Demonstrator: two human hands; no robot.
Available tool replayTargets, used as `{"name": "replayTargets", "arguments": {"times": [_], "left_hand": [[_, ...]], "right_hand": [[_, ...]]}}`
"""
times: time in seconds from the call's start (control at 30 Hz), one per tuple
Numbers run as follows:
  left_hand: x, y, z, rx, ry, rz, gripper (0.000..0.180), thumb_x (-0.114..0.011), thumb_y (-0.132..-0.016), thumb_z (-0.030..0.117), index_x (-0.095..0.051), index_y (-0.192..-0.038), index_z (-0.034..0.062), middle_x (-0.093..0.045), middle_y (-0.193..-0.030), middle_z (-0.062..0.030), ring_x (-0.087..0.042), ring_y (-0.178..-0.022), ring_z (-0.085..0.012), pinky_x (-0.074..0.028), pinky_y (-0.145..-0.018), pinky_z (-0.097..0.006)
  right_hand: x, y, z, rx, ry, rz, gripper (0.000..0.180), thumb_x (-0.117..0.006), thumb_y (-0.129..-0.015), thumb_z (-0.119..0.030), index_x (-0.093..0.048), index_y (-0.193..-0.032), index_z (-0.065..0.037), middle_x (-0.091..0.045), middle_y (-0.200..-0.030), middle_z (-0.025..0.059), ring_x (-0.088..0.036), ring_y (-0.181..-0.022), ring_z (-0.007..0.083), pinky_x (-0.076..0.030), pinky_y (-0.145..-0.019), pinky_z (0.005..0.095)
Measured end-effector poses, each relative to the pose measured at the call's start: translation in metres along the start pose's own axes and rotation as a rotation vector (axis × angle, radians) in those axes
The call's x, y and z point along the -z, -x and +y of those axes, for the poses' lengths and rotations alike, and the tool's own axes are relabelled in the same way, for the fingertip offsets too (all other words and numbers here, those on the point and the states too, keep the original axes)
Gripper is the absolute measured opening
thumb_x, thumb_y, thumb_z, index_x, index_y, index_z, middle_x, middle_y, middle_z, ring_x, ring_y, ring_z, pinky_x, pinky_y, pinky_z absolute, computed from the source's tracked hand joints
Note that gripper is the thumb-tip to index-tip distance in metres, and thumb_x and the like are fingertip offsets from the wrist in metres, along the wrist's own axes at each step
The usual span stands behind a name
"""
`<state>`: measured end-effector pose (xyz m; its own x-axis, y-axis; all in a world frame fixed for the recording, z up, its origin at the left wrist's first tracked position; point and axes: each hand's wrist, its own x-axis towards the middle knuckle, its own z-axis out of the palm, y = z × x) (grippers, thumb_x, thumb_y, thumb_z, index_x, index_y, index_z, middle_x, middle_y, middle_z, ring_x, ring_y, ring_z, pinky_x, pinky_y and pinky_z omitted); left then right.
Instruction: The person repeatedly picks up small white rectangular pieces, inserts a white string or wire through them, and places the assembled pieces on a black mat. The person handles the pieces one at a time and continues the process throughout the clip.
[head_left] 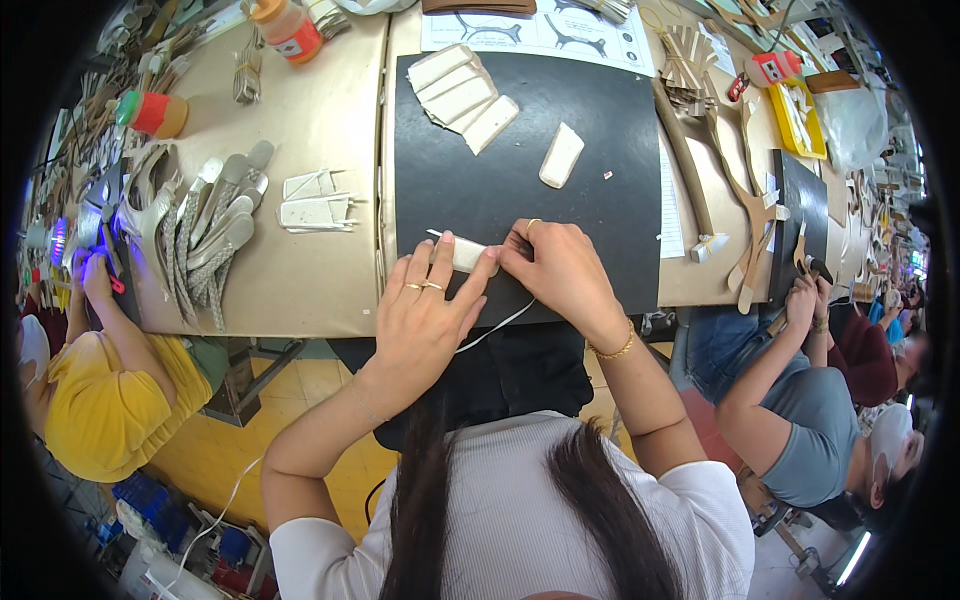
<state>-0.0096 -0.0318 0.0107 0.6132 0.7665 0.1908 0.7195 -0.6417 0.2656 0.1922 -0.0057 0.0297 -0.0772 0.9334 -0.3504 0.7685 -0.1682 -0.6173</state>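
A small off-white rectangular piece (pixel 462 254) lies on the black work mat (pixel 600 255) near its front edge. My left hand (pixel 425 300) rests over it with fingers stretched and spread, fingertips pressing it down. At the piece's right end my right hand (pixel 560 265) is closed in a pinch; its fingertips partly hide what they grip. A thin white cord (pixel 500 325) runs below my hands over the mat's front edge. Farther up the mat lie an overlapping stack of similar pieces (pixel 455 90) and a single loose one (pixel 561 155).
Left on the table are braided and plain straps (pixel 215 225), white strips (pixel 318 205) and two bottles (pixel 150 114) (pixel 290 30). Brown straps (pixel 750 200) and a yellow tray (pixel 800 125) lie right. A printed sheet (pixel 600 35) is behind the mat. Co-workers sit on both sides.
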Motion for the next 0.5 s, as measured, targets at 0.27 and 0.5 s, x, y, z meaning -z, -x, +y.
{"name": "replayTargets", "arguments": {"times": [0.27,0.5], "left_hand": [[0.002,-0.008,0.006,0.015,-0.109,-0.06,0.039,-0.072,-0.09,0.017,-0.07,-0.128,0.0132,-0.056,-0.095,-0.0079,-0.056,-0.092,-0.0244,-0.04,-0.091,-0.044],[-0.002,-0.013,0.005,-0.011,-0.067,-0.036,0.033,-0.072,-0.091,0.016,-0.071,-0.124,0.0112,-0.051,-0.087,-0.0043,-0.053,-0.083,-0.0209,-0.036,-0.085,-0.042]], "right_hand": [[-0.011,0.027,0.01,0.149,-0.06,0.279,0.008,-0.074,-0.089,-0.009,-0.074,-0.094,-0.003,-0.068,-0.084,0.0106,-0.068,-0.068,0.0289,-0.054,-0.063,0.0359],[-0.028,0.041,0.016,0.281,0.05,0.447,0.018,-0.076,-0.084,-0.002,-0.075,-0.101,-0.008,-0.064,-0.084,0.0047,-0.067,-0.066,0.0231,-0.054,-0.059,0.0343]]}}
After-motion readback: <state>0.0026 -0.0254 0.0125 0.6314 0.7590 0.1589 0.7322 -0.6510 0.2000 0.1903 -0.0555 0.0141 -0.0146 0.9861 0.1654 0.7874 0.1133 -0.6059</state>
